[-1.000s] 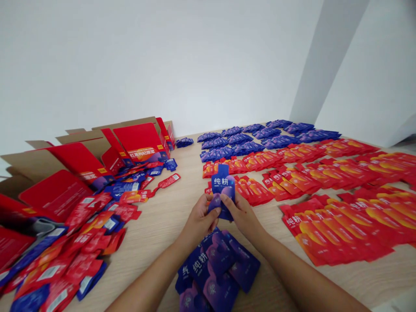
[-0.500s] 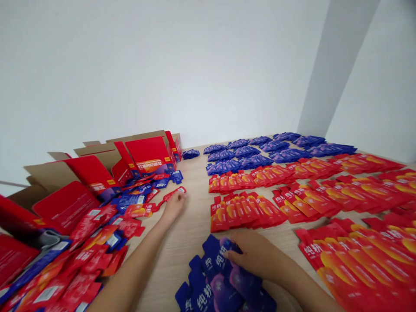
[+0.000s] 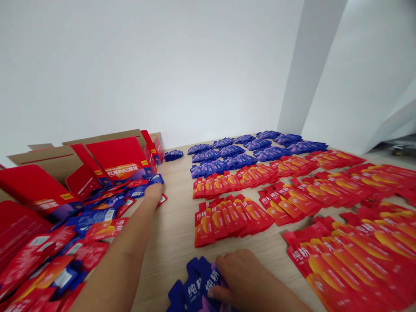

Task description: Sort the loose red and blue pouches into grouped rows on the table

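Observation:
My left hand [image 3: 154, 190] reaches to the far end of a mixed heap of red and blue pouches, right at a small blue pouch [image 3: 156, 178]. Its fingers are hidden behind the back of the hand. The corner of a red pouch [image 3: 162, 199] peeks out beside the wrist. Close to me, my right hand [image 3: 238, 277] is closed over a fanned bunch of blue pouches [image 3: 192, 288], thumb on top of them. The bunch has white lettering and purple patches; its lower part runs out of view.
Open red cartons [image 3: 118, 156] with brown flaps line the left, behind the heaped pouches [image 3: 92, 219]. Fanned rows of red-orange pouches [image 3: 227, 219] fill the right side of the wooden table [image 3: 172, 225]. Rows of blue pouches [image 3: 208, 168] lie farther back, before a white wall.
My left hand has gone from the red pouch farther out to the blue one. My right hand stays on the blue bunch. The view has turned slightly to the right.

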Available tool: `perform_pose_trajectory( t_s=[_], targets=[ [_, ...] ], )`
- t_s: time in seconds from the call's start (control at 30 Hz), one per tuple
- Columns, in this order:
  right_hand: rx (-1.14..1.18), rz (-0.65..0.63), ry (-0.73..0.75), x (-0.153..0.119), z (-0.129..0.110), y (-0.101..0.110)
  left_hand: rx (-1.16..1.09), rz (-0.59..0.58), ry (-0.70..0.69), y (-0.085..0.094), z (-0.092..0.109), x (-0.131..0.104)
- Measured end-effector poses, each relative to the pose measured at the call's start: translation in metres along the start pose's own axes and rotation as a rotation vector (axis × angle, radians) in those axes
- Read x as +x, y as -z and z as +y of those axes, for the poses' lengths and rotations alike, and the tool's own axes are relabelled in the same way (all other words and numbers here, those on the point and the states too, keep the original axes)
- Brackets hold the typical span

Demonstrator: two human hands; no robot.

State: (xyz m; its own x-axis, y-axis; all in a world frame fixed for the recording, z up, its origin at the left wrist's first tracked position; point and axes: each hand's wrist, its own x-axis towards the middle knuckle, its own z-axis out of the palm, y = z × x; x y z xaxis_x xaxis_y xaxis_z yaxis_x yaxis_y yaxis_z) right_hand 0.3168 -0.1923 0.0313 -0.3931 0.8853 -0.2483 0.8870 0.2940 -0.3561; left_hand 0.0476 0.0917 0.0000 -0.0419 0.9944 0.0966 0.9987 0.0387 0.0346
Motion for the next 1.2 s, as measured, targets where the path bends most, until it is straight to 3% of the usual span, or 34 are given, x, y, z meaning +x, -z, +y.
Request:
perform_pose_trajectory(
  t_s=[0.13, 0.27, 0.4, 0.47, 0.5, 0.53, 0.6, 0.7, 0.77, 0.87, 0.97, 1.03, 1.2],
  targets=[
    [-0.016, 0.080, 0.016, 0.004, 0.000, -0.005, -0.020, 0.113, -0.008, 0.021, -0.001, -0.010],
    [0.070, 0.382, 0.032, 0.012, 0.001, -0.008, -0.085, 0.310, -0.071, 0.059, -0.002, -0.038],
    [0.296, 0.812, 0.150, 0.019, 0.004, -0.007, -0.346, 0.416, -0.215, 0.092, 0.011, -0.099],
    [0.389, 0.969, 0.206, 0.020, 0.005, -0.005, -0.627, 0.362, -0.319, 0.101, 0.024, -0.138],
    [0.440, 0.988, 0.223, 0.019, 0.004, -0.005, -0.764, 0.298, -0.351, 0.104, 0.032, -0.157],
    [0.500, 0.958, 0.234, 0.018, 0.003, -0.004, -0.885, 0.224, -0.361, 0.105, 0.039, -0.175],
    [0.639, 0.766, 0.261, 0.015, -0.002, -0.003, -1.073, 0.109, -0.328, 0.106, 0.053, -0.204],
    [0.886, 0.403, 0.286, 0.012, -0.010, -0.003, -1.271, 0.050, -0.182, 0.101, 0.067, -0.229],
    [1.035, 0.270, 0.285, 0.012, -0.016, -0.005, -1.413, 0.011, -0.047, 0.095, 0.072, -0.239],
    [1.121, 0.313, 0.259, 0.012, -0.020, -0.009, -1.580, -0.130, 0.083, 0.085, 0.080, -0.258],
    [0.968, 0.517, 0.251, 0.012, -0.021, -0.014, -1.590, -0.466, 0.057, 0.078, 0.092, -0.282],
    [0.828, 0.610, 0.256, 0.010, -0.021, -0.014, -1.593, -0.602, 0.048, 0.076, 0.099, -0.295],
    [0.768, 0.566, 0.258, 0.008, -0.023, -0.003, -1.622, -0.507, 0.048, 0.076, 0.105, -0.312]
  ],
)
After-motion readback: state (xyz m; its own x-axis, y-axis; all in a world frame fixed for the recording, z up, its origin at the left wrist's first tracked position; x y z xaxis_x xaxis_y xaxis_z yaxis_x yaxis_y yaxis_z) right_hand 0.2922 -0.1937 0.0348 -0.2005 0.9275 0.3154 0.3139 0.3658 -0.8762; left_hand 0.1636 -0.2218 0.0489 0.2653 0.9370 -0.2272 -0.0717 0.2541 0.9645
